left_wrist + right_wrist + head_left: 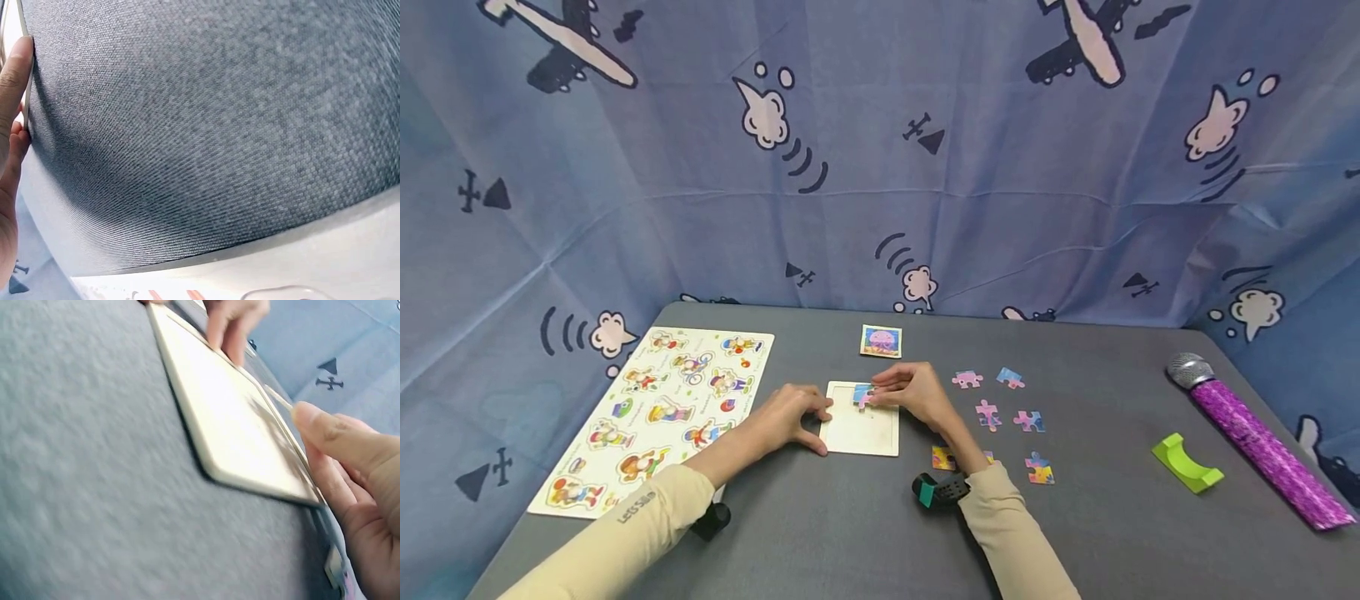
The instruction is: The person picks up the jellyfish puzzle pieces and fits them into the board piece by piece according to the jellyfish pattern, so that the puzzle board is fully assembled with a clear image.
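Observation:
A square, pale wooden puzzle board (856, 435) with a raised rim lies flat in the middle of the table. My left hand (792, 414) rests at its left edge, thumb near the lower corner and fingertips higher up; the left wrist view catches straight fingers (14, 81) against that edge. Between thumb and fingers my right hand (919, 395) pinches a blue and pink jigsaw piece (860, 394) over the board's upper part. In the right wrist view the piece (278, 395) shows edge-on above the board.
Loose jigsaw pieces (988, 415) lie right of the board, some partly behind the right forearm. A small picture card (881, 341) lies beyond it. On the left is a large picture board (651, 433); on the right, a green curved block (1186, 463) and a glittery purple microphone (1262, 446).

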`<state>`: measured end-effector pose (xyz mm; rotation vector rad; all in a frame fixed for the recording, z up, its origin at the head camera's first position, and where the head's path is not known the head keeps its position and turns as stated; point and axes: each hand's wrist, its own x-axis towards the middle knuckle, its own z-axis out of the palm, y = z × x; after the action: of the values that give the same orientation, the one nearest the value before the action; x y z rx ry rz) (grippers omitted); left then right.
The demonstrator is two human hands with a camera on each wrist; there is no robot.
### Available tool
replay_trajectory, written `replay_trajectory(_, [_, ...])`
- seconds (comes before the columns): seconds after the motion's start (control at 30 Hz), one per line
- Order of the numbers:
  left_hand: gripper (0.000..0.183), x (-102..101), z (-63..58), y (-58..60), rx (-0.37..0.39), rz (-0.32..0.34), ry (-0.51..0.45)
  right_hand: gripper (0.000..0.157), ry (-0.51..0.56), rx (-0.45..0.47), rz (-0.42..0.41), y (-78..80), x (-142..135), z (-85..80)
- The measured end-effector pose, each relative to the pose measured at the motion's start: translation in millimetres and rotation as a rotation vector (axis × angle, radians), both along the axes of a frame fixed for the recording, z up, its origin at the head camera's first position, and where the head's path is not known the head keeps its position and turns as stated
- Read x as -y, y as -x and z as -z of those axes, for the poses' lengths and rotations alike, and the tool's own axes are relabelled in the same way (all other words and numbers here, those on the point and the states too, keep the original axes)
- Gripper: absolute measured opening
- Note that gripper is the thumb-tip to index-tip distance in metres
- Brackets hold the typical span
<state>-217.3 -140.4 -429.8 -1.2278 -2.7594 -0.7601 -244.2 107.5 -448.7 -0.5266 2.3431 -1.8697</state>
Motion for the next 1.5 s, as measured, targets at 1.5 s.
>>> replay_trajectory(1.5, [0.041, -1.4, -0.8, 0.7, 0.001, -0.030, -0.007, 0.027, -0.199, -0.076, 0.134, -10.6, 43.7, -4.4])
